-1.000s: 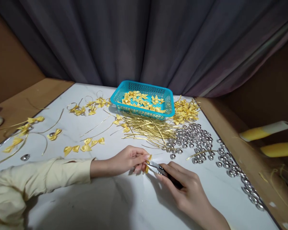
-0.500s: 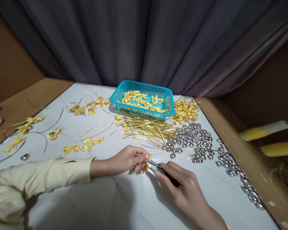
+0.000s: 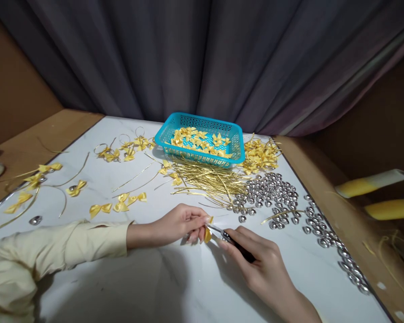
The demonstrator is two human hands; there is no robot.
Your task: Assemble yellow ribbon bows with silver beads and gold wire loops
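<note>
Above the white tabletop, my left hand [image 3: 188,224] pinches a small yellow ribbon bow [image 3: 208,235] between thumb and fingers. My right hand [image 3: 259,258] is closed round a black-handled tool with a slim metal end [image 3: 234,244]; whether it is a knife, scissors or pliers I cannot tell. Its metal end points left and reaches the bow at my left fingertips. My fingers partly hide the bow. Beyond my hands lies a heap of gold wire ties [image 3: 208,179], with a spread of silver heart-shaped beads [image 3: 269,193] to its right.
A turquoise basket [image 3: 237,157] holding yellow bows stands at the back. Right of it is a pile of yellow bows [image 3: 261,154]. On the left lie bows with wires [image 3: 33,179], loose bows [image 3: 100,209] and one silver bead [image 3: 35,220]. A dark curtain [image 3: 202,58] hangs behind.
The metal end of the tool has shifted slightly and looks narrower. My right hand has moved a little to the right, and more of the bow shows. My left hand stays put.
</note>
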